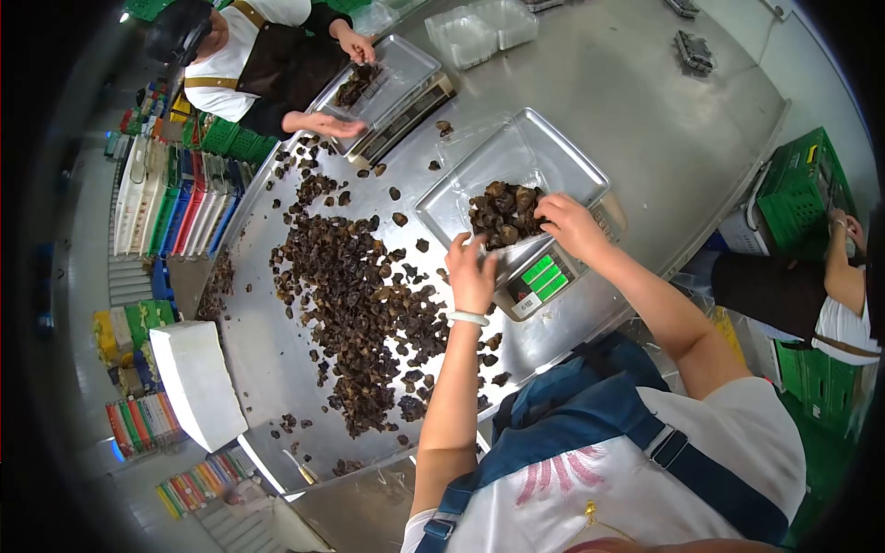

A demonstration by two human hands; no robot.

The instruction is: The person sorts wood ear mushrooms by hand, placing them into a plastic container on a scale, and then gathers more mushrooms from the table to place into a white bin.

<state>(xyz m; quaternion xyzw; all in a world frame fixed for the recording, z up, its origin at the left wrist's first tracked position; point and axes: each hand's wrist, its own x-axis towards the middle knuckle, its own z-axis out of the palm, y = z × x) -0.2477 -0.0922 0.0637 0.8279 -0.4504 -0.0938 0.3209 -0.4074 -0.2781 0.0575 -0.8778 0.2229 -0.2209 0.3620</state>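
Observation:
A heap of dark brown, mushroom-like pieces [503, 214] lies in a clear plastic container [521, 164] on a metal tray [564, 152]. The tray rests on a weighing scale [542, 279] with a green lit display. My left hand [472, 276], wearing a pale bangle, is at the heap's near left side with its fingers apart. On the right side, my right hand [573, 226] has its fingers bent together against the heap's edge. What those fingertips grip, if anything, is hidden.
A large loose pile of the same pieces [355, 313] spreads over the steel table [636, 101] to the left. A co-worker's hand [336, 126] is by a second tray [406, 69]. Clear containers [479, 35] stand at the back. Green crates [802, 189] and another person are at right.

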